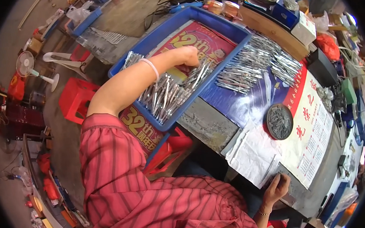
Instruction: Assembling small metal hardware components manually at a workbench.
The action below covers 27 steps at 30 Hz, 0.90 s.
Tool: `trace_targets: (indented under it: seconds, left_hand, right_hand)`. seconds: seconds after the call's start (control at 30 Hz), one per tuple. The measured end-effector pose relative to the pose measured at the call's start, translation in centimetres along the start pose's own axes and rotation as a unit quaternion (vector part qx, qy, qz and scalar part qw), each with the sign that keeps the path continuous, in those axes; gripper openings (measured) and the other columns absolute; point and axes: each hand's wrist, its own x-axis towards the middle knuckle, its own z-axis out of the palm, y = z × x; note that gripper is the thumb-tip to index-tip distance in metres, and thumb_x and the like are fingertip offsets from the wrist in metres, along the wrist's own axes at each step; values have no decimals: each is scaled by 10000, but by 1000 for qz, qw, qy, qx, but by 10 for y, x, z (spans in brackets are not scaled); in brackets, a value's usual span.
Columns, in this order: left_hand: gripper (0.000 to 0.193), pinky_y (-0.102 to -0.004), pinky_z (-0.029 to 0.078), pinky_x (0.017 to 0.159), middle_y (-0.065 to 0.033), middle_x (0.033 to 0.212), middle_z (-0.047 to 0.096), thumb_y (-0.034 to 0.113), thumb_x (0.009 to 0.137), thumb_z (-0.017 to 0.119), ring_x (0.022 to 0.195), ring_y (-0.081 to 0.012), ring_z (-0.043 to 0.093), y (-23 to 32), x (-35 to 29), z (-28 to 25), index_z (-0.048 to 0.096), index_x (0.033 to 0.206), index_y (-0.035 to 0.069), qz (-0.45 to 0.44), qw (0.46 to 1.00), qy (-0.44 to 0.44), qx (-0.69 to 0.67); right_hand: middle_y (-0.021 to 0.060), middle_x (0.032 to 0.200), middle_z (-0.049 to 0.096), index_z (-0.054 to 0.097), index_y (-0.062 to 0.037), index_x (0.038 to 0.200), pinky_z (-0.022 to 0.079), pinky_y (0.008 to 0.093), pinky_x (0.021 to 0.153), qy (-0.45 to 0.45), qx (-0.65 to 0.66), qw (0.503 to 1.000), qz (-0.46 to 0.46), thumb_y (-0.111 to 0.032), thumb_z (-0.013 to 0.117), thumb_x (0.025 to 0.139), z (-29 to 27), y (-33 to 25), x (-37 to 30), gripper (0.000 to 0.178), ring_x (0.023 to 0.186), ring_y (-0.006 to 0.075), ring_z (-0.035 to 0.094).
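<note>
My left hand (188, 57) reaches over the blue plastic tray (178, 123), its fingers curled in a fist; whatever is in them is hidden. Below it in the tray lie many slim silvery metal pieces (164, 99) on a red printed sheet (211, 38). At the near table edge my right hand (276, 188) is closed, with thumb and fingers drawn together beside a white cloth or sheet (253, 153). I cannot make out anything between them. A round dark dish (279, 122) of thin dark grey pieces sits beyond the right hand.
Piles of similar silvery pieces (257, 62) cover the table right of the tray. A calendar sheet (313, 134) lies at the right. Cables and blue-handled tools (185, 5) are at the back. Red stools (73, 98) and a white fan (25, 61) stand left on the floor.
</note>
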Motion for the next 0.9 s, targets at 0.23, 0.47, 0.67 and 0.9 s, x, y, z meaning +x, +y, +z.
trace_targets:
  seconds: [0.23, 0.47, 0.67, 0.9]
  left_hand:
    - [165, -255, 502, 497, -68, 704, 608, 91, 746, 574, 576, -141, 606, -18, -13, -25, 586, 855, -32, 143, 983, -23, -108]
    - [464, -265, 487, 764, -53, 934, 563, 115, 822, 620, 860, -172, 620, 39, -146, -50, 444, 1232, -13, 338, 851, -17, -401]
    - [243, -311, 519, 476, -104, 734, 559, -69, 803, 525, 537, -228, 591, 45, -213, 58, 472, 1018, 30, 318, 741, -73, -587]
    - [143, -304, 536, 662, -128, 838, 592, -77, 859, 469, 746, -222, 641, 42, -244, 192, 496, 982, -10, 250, 643, -289, -663]
  right_hand:
    - [-6, 718, 485, 530, 5, 906, 357, 190, 556, -10, 12, 1000, -9, -13, 527, 895, -5, 9, -1, 21, 625, 48, 418]
    - [115, 708, 527, 538, 29, 856, 433, 275, 616, -140, 2, 990, -25, 25, 586, 792, -23, -28, 67, 80, 635, 180, 529]
    - [182, 885, 563, 522, 7, 940, 459, 417, 693, -238, -135, 952, -137, -43, 607, 763, 17, -15, 161, 202, 795, 357, 575]
    - [190, 824, 577, 534, 21, 813, 473, 437, 701, -282, -290, 896, -185, -48, 560, 710, 54, -4, 185, 126, 791, 359, 587]
